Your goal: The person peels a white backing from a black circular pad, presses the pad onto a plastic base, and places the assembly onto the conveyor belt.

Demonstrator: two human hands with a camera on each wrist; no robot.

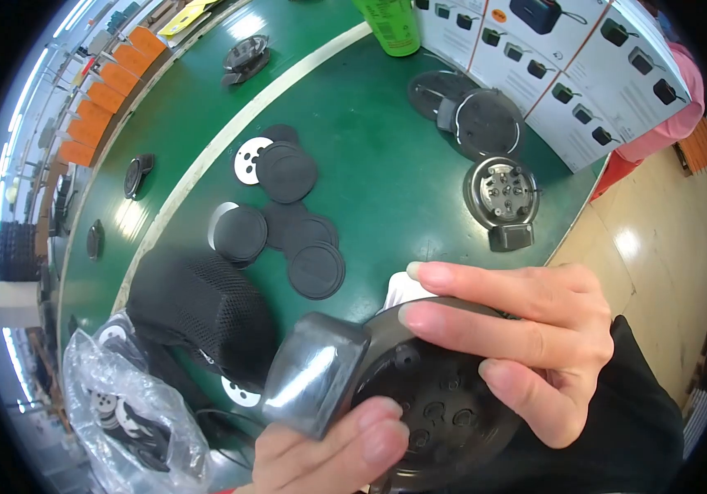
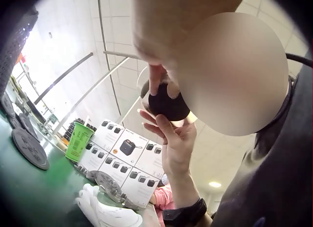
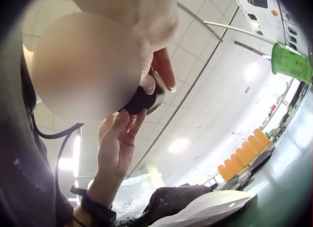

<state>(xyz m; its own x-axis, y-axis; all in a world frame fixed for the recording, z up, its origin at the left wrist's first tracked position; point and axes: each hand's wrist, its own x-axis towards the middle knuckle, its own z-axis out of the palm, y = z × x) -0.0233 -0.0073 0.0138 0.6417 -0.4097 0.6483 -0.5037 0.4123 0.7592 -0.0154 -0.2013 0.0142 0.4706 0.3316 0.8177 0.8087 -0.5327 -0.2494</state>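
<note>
One round casing [image 1: 452, 440] is joining your hands, left hand [image 1: 329, 453] pinching its edge, right hand [image 1: 534, 346] gripping with spread fingers; a bag [image 1: 82, 412] is holding discs [image 1: 105, 402].

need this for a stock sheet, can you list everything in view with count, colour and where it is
table: one, green, beneath the parts
held part: one, dark, between the hands
round discs: at least six, black, mid-table
perforated disc: one, white, beside them
mesh item: one, black, near left
bag: one, clear, near left
cup: one, green, far side
printed panels: several, white, far right
round parts: two, smoky, by the panels
metallic part: one, silver and dark, right
bins: several, orange, far left
left hand: one, near edge
right hand: one, right
</note>
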